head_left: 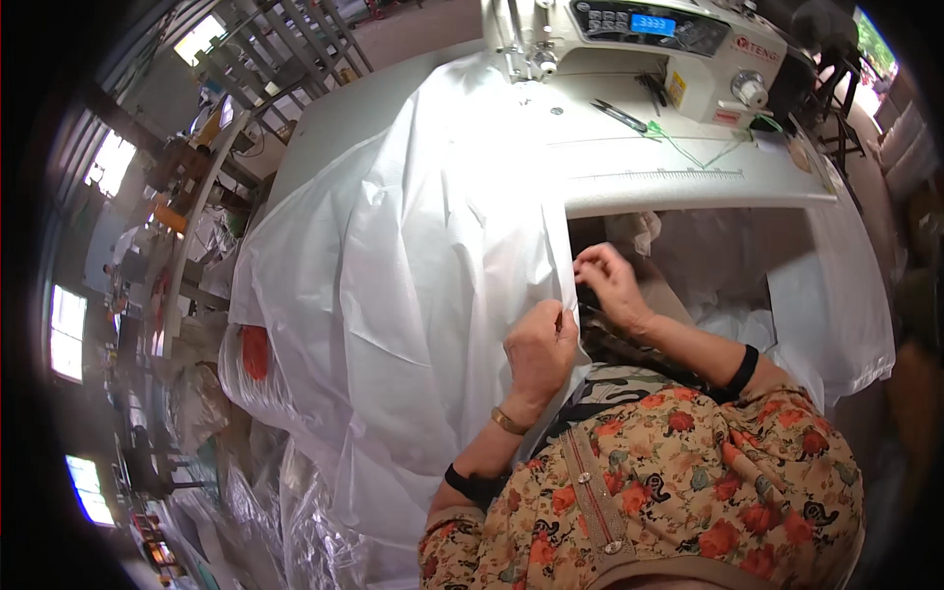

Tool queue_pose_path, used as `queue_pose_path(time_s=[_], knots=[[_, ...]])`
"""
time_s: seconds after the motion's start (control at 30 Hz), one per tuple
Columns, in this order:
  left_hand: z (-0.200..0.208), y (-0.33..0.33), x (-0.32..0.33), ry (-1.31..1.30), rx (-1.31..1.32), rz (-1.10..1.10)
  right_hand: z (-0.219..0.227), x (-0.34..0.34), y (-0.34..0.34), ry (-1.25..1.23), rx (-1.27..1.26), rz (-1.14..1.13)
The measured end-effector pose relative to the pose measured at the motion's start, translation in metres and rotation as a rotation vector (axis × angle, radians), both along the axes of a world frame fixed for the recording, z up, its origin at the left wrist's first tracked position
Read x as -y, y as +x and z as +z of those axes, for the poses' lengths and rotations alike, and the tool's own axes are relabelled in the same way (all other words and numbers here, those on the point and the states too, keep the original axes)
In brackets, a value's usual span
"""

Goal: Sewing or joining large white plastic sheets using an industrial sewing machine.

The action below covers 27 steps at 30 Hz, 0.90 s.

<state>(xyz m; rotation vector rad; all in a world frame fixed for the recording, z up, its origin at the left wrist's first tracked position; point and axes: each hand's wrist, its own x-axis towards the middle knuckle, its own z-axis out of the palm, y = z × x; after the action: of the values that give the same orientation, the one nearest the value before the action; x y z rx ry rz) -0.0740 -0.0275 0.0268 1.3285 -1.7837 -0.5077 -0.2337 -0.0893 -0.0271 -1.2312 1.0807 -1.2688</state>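
White cloth runs from beneath the sewing machine over the sewing table's near edge. Below that edge, the left hand grips the cloth's right border; the right hand is just beside, contact unclear. Dark tweezers and green thread lie toward the table's right edge.

Fingertips curled out of sight, there's the left hand on the white cloth; just beyond it, whatever the right hand may be pinching is too small to tell. Above the grip, the sewing machine runs off the upper edge, glare washing out cloth nearby. Far left of the grip, workshop clutter blurs past naming.
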Motion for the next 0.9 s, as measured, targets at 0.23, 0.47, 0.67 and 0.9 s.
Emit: queue_pose_path(time_s=[0.23, 0.47, 0.67, 0.9], knots=[[-0.004, 0.008, -0.016, 0.191, -0.215, -0.09, 0.009, -0.029, 0.009, 0.233, 0.045, 0.662], [-0.032, 0.049, -0.077, 0.192, -0.038, -0.091, 0.013, -0.061, -0.007, 0.516, 0.216, 0.633], [-0.049, 0.056, -0.089, 0.078, 0.171, 0.084, 0.022, -0.071, 0.007, 0.409, -0.15, 0.615], [-0.081, 0.083, -0.094, 0.075, 0.577, 0.247, 0.011, -0.069, 0.006, 0.444, -0.308, 0.649]])
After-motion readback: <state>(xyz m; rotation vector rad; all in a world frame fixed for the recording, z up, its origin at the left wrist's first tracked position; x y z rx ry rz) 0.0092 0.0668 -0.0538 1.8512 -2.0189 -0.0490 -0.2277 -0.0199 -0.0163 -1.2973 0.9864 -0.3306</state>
